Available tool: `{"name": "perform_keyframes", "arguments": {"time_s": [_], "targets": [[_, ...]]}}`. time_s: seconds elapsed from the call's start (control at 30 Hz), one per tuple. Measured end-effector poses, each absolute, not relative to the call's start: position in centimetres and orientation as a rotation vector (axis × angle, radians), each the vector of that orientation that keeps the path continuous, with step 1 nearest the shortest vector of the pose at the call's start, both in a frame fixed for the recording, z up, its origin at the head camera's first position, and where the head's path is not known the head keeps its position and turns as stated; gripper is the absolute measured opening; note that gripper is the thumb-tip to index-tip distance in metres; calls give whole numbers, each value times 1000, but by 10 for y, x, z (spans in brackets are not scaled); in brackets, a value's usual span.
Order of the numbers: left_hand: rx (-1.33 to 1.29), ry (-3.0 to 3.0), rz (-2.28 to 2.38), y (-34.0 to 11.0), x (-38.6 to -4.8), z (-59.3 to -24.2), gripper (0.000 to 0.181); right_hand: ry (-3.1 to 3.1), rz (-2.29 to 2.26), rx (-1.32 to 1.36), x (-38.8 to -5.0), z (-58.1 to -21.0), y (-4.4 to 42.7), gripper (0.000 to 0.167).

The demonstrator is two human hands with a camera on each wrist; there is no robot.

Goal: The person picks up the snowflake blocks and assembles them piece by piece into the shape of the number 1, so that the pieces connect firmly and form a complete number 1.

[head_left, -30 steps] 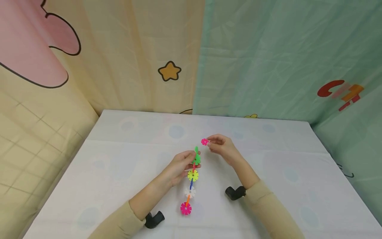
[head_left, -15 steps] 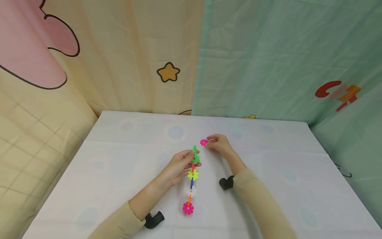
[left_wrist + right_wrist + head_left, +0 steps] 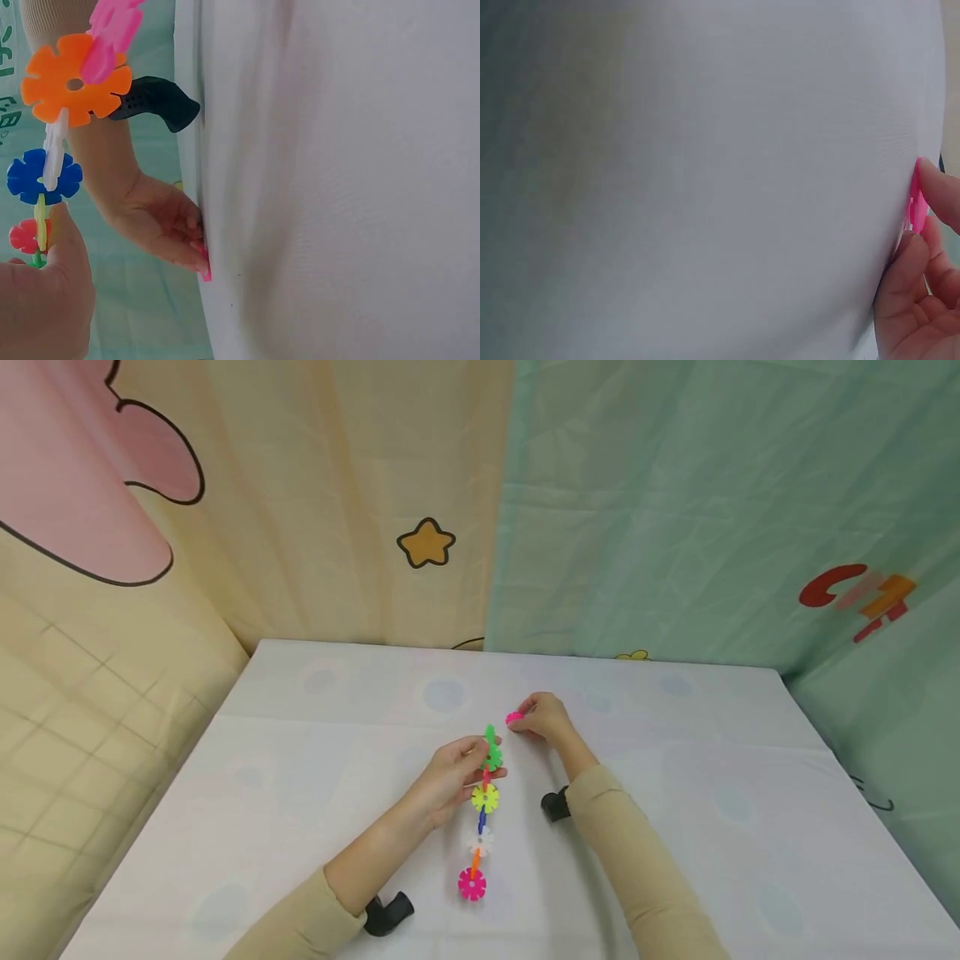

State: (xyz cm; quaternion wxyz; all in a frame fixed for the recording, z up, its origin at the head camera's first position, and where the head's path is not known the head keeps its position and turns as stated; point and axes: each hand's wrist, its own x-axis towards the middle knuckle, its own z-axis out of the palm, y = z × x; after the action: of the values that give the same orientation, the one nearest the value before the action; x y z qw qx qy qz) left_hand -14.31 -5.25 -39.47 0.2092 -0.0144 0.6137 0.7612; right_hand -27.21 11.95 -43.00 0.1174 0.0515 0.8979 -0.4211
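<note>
My left hand (image 3: 448, 779) grips the far end of a chain of notched, flower-shaped plastic discs at its green discs (image 3: 491, 756). Toward me the chain runs through a yellow disc (image 3: 485, 797), blue, white and orange pieces, and a pink end disc (image 3: 472, 884). The left wrist view shows the orange disc (image 3: 56, 86) broadside, with the blue disc (image 3: 26, 180) nearer the thumb. Just beyond the chain's green end, my right hand (image 3: 547, 718) pinches a loose pink disc (image 3: 513, 718), apart from the chain. In the right wrist view that disc is nearly edge-on at the cloth, partly covered by fingers.
A pale spotted cloth (image 3: 315, 760) covers the table. Cartoon-printed curtains (image 3: 360, 485) stand behind it and at both sides. A black curved piece (image 3: 388, 913) sits at the left wrist, another (image 3: 556, 805) at the right.
The right forearm has swung inward to the left, and the pink disc in its fingers has turned from face-on to tilted. The left hand and chain have hardly moved.
</note>
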Motion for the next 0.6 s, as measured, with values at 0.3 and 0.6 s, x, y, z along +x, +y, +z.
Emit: {"name": "perform_keyframes", "arguments": {"time_s": [0.3,0.6], "targets": [[-57,1727,2100,-53,-143,-396,45,2395,-1488,162,-266,-430,128,25],[-83,1710,2113,-51,-145,-396,42,2096,-1720,52,-251,-406,131,36]]}}
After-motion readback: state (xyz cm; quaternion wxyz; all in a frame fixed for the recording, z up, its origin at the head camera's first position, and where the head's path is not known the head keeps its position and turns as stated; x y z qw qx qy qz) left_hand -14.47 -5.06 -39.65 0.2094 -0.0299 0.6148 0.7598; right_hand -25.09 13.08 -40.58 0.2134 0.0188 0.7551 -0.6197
